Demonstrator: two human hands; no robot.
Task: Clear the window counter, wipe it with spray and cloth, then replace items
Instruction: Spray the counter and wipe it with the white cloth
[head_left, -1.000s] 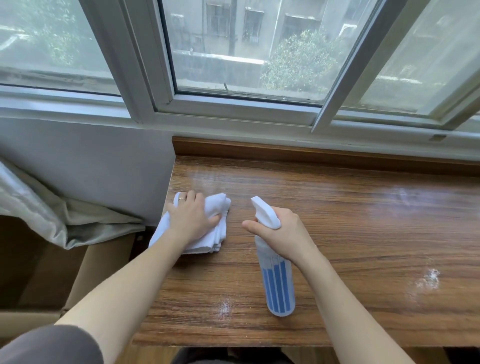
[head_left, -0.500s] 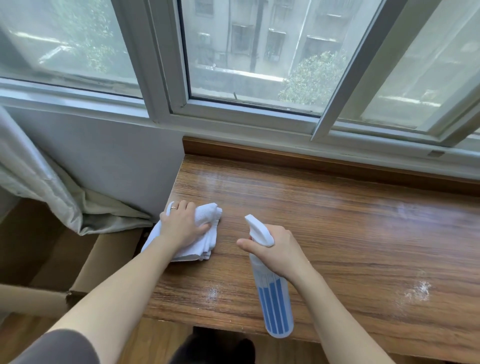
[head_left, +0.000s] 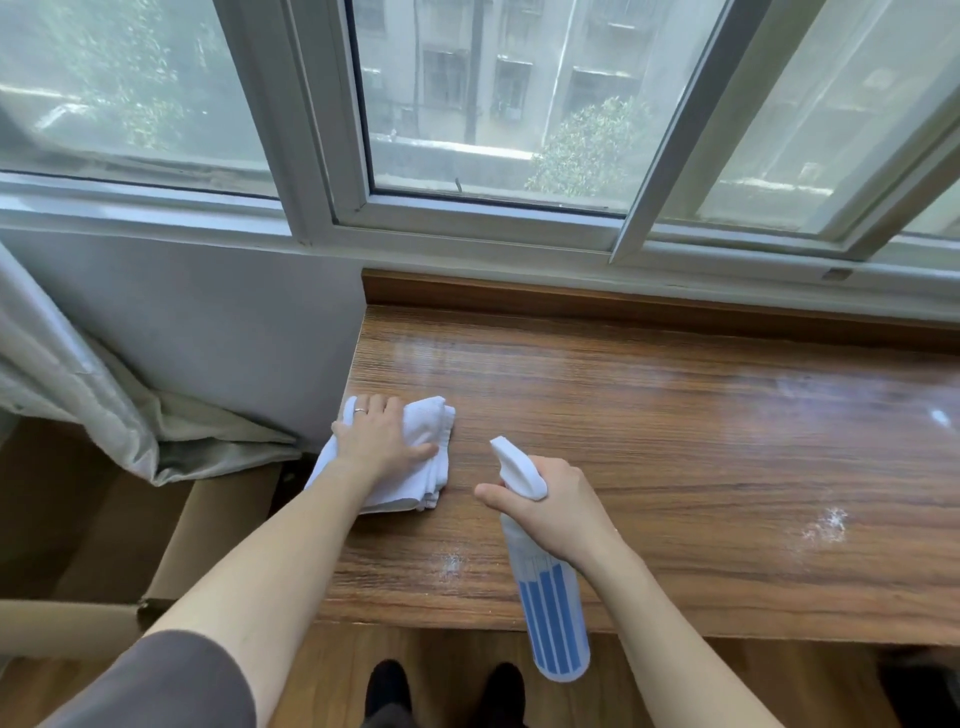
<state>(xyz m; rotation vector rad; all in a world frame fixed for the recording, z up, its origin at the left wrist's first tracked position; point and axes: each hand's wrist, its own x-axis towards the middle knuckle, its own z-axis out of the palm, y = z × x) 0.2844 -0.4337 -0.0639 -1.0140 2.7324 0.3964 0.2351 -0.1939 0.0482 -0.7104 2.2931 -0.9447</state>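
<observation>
1. Head view: the right hand (head_left: 558, 512) gripped the neck of a spray bottle (head_left: 550, 608), fingers curled round it, nozzle aimed over the wooden counter (head_left: 675, 441).
2. White foam patches (head_left: 826, 525) lay on the counter's near half.
3. The left hand (head_left: 379, 441) pressed flat, fingers together, on a folded white cloth (head_left: 426, 467) at the counter's left edge.
4. Beyond stood the window frame (head_left: 467, 228), with a curtain (head_left: 78, 395) at left.
</observation>
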